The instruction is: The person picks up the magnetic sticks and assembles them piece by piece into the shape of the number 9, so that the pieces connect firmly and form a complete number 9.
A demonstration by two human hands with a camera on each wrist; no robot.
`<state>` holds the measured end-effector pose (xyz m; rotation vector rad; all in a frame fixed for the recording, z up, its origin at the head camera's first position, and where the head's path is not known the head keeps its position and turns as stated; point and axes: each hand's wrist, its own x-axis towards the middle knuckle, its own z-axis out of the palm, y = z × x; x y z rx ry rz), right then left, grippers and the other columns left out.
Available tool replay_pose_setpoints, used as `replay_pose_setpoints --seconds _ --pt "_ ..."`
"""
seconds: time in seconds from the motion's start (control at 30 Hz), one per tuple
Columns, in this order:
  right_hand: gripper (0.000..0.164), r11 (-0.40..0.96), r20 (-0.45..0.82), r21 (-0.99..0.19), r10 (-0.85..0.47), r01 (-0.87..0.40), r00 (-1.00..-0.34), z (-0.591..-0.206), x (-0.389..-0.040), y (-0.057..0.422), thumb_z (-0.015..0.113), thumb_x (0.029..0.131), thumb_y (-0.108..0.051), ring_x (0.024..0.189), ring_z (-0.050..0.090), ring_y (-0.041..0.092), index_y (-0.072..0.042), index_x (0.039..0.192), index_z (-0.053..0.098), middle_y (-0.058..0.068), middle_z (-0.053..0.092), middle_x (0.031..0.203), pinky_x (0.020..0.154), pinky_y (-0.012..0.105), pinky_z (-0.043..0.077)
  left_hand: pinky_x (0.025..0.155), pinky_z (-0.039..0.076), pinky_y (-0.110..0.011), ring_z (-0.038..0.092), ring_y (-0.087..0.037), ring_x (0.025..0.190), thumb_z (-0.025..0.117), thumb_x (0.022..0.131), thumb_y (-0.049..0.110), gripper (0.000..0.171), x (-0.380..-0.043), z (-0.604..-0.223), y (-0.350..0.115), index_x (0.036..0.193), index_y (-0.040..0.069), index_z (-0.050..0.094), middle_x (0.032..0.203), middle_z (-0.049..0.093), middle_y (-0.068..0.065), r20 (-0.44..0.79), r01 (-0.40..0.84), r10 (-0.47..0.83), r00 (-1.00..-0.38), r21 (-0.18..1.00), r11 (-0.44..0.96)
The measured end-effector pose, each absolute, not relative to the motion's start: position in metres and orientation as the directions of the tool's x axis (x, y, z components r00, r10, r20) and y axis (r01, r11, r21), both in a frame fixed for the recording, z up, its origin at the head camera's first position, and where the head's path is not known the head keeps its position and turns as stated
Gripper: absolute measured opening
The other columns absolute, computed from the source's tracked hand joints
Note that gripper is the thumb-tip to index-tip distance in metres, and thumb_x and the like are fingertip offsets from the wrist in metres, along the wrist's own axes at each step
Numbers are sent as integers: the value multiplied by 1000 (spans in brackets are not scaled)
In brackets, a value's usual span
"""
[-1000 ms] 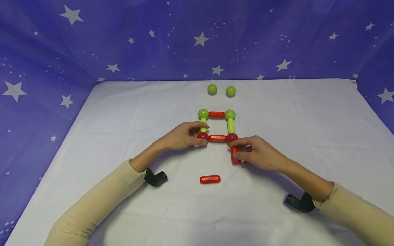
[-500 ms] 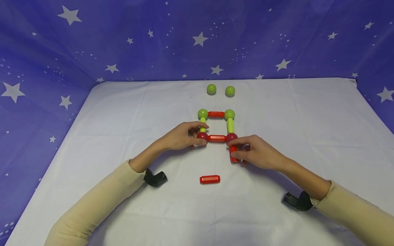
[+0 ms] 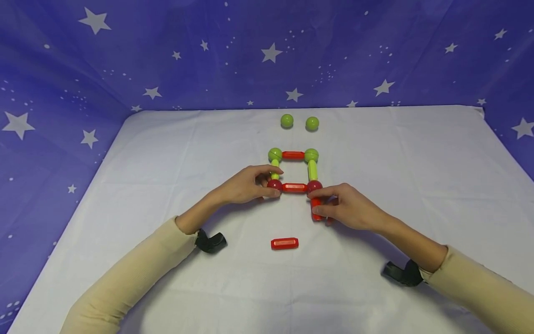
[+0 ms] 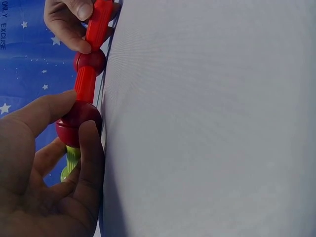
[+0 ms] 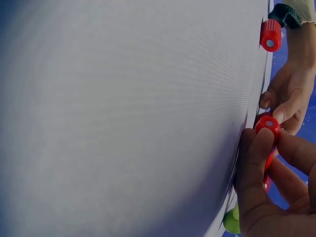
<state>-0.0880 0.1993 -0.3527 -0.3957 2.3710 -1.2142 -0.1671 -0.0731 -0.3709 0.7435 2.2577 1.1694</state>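
A square of magnetic balls and rods lies flat on the white cloth, with green balls (image 3: pixel 311 155) at its far corners and red balls at the near ones. My left hand (image 3: pixel 248 186) holds the left red ball (image 4: pixel 78 118) between thumb and fingers. With thumb and fingertips my right hand (image 3: pixel 354 207) pinches a red magnetic rod (image 3: pixel 316 202); its far end meets the right red ball (image 3: pixel 314 186). A metallic disc shows in the rod's near end in the right wrist view. A red rod (image 3: pixel 294 188) joins the two red balls.
One loose red rod (image 3: pixel 284 243) lies nearer me, between the forearms. Two loose green balls (image 3: pixel 287 120) sit beyond the square. Behind the white-covered table (image 3: pixel 187 297) hangs a blue cloth (image 3: pixel 233 55) with stars. Black wrist mounts (image 3: pixel 211 241) hang under both sleeves.
The right hand and its red rod have shifted slightly left and away from me, against the right red ball. The left hand stays on its ball.
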Motion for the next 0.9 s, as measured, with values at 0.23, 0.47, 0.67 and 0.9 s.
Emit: replay_pose_setpoints --seconds 0.23,0.47,0.67,0.9 --pt "37 579 -265 -814 -440 -46 -858 -354 -87 199 69 91 -6 67 64 21 -1 127 65 12 64 105 65 33 56 65 52 -32 56 -22 84 76 88 22 50 -165 -372 -74 133 10 58 99 57 -8 -161 254 661 -733 836 486" --pt "35 559 -248 -827 -453 -56 -856 -354 -86 198 69 91 -6 68 64 20 0 125 65 14 62 107 64 32 56 64 52 -31 56 -22 83 76 88 22 50 -164 -372 -74 133 11 58 98 56 -9 -165 240 650 -742 839 488" --pt "33 595 -209 -795 -451 -118 -867 -349 -90 200 70 91 -9 66 63 20 -3 124 67 10 62 101 62 33 56 66 52 -30 56 -21 83 76 88 21 51 -163 -372 -73 134 11 58 99 57 -9 -159 234 634 -757 839 490" --pt "29 648 -32 -735 -327 -200 -944 -334 -110 207 68 92 -8 80 65 27 -4 121 68 12 64 103 57 33 55 67 56 -32 59 -23 82 76 88 17 51 -164 -372 -71 135 10 57 101 56 -10 -177 191 622 -763 857 479"
